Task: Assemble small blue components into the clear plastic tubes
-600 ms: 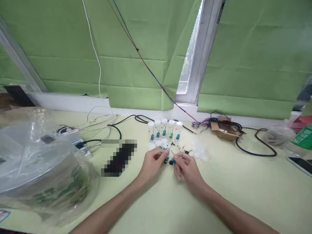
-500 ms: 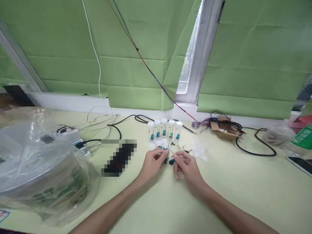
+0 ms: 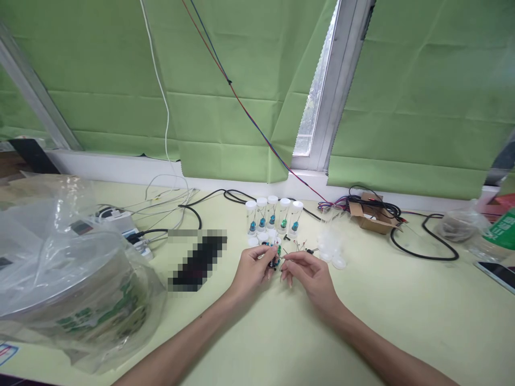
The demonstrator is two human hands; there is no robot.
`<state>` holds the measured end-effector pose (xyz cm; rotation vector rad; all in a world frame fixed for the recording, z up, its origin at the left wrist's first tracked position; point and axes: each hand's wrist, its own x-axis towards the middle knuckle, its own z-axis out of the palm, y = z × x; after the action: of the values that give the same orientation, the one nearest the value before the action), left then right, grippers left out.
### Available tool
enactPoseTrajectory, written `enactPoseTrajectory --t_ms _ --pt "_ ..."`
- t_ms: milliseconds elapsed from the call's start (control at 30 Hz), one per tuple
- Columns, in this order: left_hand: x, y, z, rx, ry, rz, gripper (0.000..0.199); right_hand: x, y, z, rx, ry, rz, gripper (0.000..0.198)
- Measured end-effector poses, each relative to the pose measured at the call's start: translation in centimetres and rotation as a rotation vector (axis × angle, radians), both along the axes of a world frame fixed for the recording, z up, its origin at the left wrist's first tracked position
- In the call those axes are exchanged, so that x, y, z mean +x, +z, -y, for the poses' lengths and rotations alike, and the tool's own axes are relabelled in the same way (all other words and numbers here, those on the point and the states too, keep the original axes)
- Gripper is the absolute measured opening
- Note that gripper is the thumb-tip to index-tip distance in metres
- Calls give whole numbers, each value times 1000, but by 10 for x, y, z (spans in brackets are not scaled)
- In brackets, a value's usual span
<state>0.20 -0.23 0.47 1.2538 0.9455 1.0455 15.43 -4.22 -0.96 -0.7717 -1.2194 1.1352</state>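
My left hand (image 3: 252, 269) is closed in a pinch, thumb against forefinger, at a cluster of small green, blue and black parts (image 3: 274, 262). What it grips is too small to make out. Just to the right, my right hand (image 3: 313, 274) has its thumb and forefinger pinched together close to the same parts; what lies between those fingertips is also unclear. Behind the hands stand several clear tubes (image 3: 295, 219) with white caps, each containing a small blue or green piece with thin stems. More thin-stemmed pieces (image 3: 300, 246) lie beyond my right fingers.
White round caps (image 3: 338, 261) and clear plastic (image 3: 329, 236) sit at the right. Left are a pixelated dark object (image 3: 198, 262) and a large bagged tub (image 3: 92, 300). A cardboard box (image 3: 372, 217) with cables stands at the back; a phone (image 3: 497, 273) lies far right.
My right fingertips have drawn slightly closer together near the parts. A green piece now shows beside my left fingertips. The whole view has shifted a little.
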Motion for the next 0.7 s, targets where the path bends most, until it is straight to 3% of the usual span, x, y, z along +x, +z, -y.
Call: enactPoseTrajectory --t_ms 167,367,700 --pt "0 -2 0 35 10 -27 42 -1 -3 -1 -9 -12 -15 15" --pt "0 0 1 107 -6 -86 40 0 -5 -4 -72 -2 -48 29" --pt "0 -1 1 132 -27 -72 38 -1 -1 -2 -264 126 -302 33"
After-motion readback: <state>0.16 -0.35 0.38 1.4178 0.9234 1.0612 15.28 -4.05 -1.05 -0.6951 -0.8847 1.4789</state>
